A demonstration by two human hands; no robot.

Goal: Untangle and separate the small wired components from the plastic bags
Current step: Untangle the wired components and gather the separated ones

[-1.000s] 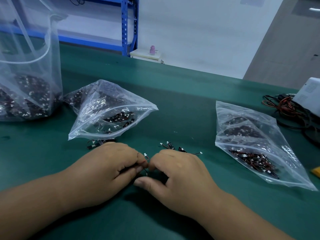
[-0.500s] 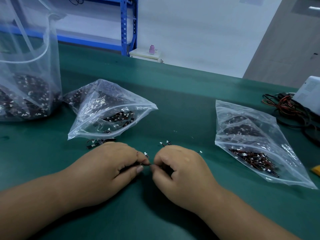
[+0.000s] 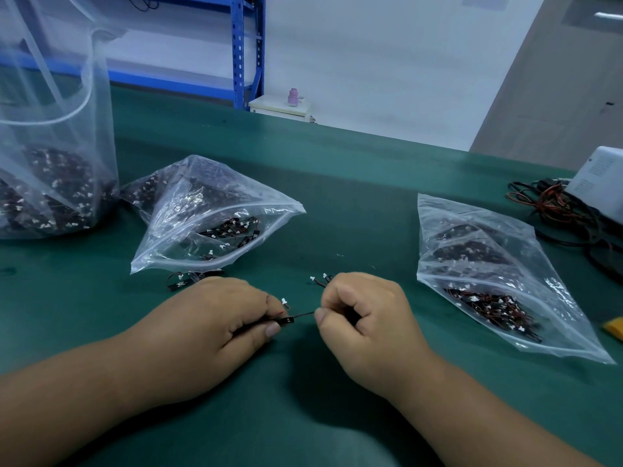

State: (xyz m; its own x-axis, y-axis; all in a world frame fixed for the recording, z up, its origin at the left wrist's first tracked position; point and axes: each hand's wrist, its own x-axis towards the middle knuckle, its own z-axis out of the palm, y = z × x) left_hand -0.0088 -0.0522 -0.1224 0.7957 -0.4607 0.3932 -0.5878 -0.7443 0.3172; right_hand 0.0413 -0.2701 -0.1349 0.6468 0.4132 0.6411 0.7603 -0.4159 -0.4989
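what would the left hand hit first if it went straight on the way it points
Probably the right hand: the left hand points at it across the short wire they both pinch.

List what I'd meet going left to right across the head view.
Tall clear bag → left hand → wired component pinched between both hands → right hand → flat zip bag. The open zip bag overlaps the left hand's span, so it is omitted.

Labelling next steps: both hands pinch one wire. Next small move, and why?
Probably pull the hands slightly apart: the left hand pinches the black plug, the right hand the wire, stretched between them, so a short tug may separate that piece.
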